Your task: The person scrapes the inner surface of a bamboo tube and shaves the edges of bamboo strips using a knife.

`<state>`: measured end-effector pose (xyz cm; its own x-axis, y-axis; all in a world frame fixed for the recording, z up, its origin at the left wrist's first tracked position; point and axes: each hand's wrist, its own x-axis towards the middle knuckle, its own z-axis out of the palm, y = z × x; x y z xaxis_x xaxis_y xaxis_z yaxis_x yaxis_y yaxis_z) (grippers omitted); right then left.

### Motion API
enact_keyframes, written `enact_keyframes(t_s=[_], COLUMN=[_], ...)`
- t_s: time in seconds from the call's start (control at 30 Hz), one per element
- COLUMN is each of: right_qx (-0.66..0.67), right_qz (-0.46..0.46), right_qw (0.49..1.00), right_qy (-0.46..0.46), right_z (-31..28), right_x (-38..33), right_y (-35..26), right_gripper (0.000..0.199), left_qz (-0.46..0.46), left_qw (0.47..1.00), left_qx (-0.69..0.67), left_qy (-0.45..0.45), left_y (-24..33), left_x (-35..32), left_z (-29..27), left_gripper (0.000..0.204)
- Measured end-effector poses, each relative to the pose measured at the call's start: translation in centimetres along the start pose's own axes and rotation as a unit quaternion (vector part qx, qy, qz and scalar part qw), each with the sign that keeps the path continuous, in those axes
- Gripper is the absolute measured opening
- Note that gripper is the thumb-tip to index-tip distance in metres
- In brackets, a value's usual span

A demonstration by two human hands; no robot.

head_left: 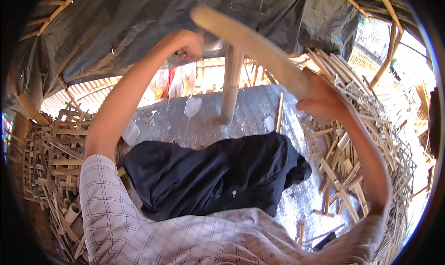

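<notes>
My left hand (189, 46) is raised at the far side, its fingers closed round the end of a shiny blade-like tool (213, 44). The blade is blurred and partly hidden behind a wooden bat; it lies at the top of an upright bamboo piece (230, 86). That piece stands on a grey slab, its top end also covered by the bat. On the right, my right hand (322, 96) grips the long, flat wooden bat (255, 45), which slants up to the left across the view, smeared by motion.
My legs in dark cloth (208, 174) rest on the grey slab (185, 119). A thin stick (279, 112) lies near the right knee. Split bamboo strips (343, 181) are heaped at right. Woven bamboo (60, 149) stands at left. Dark plastic sheeting (153, 19) hangs behind.
</notes>
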<state>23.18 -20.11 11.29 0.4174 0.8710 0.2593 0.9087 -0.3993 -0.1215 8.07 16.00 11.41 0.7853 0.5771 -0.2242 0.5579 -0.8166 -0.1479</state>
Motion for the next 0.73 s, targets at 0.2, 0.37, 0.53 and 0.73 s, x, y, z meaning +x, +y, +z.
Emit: enact_keyframes(t_s=[0.2, 0.37, 0.53, 0.73], right_qx=[0.031, 0.227, 0.135, 0.247], right_qz=[0.038, -0.107, 0.029, 0.166], right_qw=[0.998, 0.937, 0.990, 0.915], right_qy=[-0.034, 0.245, 0.012, -0.271], right_z=[-8.8, -11.3, 0.9, -2.2], right_x=[0.4, -0.9, -1.0, -1.3], right_y=[-3.3, -5.1, -3.1, 0.5], right_gripper=[0.074, 0.076, 0.098, 0.110], left_qz=[0.076, -0.013, -0.010, 0.003], left_qw=[0.981, 0.987, 0.979, 0.960], left_qx=[-0.153, -0.158, -0.201, -0.277], left_qy=[0.094, 0.002, 0.039, 0.026], left_y=[-1.9, -2.7, -1.6, 0.3], left_x=[2.6, 1.9, -0.4, 3.1], left_z=[6.2, 5.9, 4.8, 11.3], left_gripper=[0.040, 0.025, 0.021, 0.069])
